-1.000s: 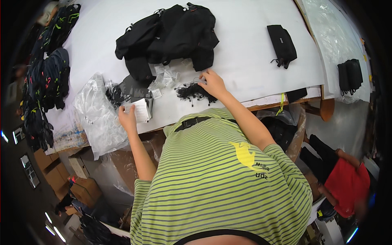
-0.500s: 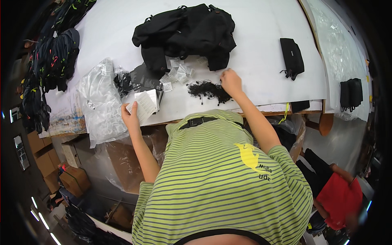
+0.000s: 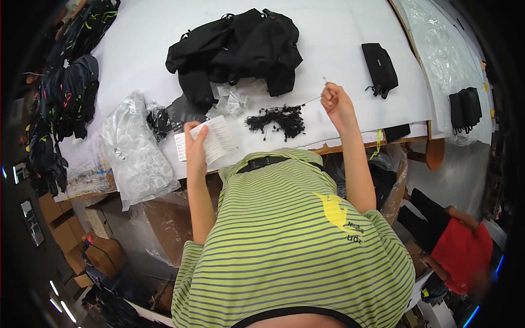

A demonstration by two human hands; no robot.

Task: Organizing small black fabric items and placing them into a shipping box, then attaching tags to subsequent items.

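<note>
My left hand [image 3: 196,143] is closed on white printed paper tags [image 3: 220,139], gripping them between thumb and fingers over the table's near edge. Off to the right, my right hand [image 3: 339,106] pinches a thin black tag string [image 3: 313,100] that stretches back to a tangled pile of black strings [image 3: 276,121] with small plastic ends. Behind my left hand are small clear packets [image 3: 232,103] and dark printed cards [image 3: 183,112]. Beyond these lies a heap of black fabric bags [image 3: 235,49].
A clear plastic bag [image 3: 134,147] of small pieces hangs over the front edge at left. Black folded pouches [image 3: 380,68] lie at right. Dark bags [image 3: 68,98] are heaped along the far left. A person in red [image 3: 462,251] is at lower right.
My right hand has moved right, away from the pile, drawing a string out. My left hand has shifted right with the paper tags, which now sit lower and flatter.
</note>
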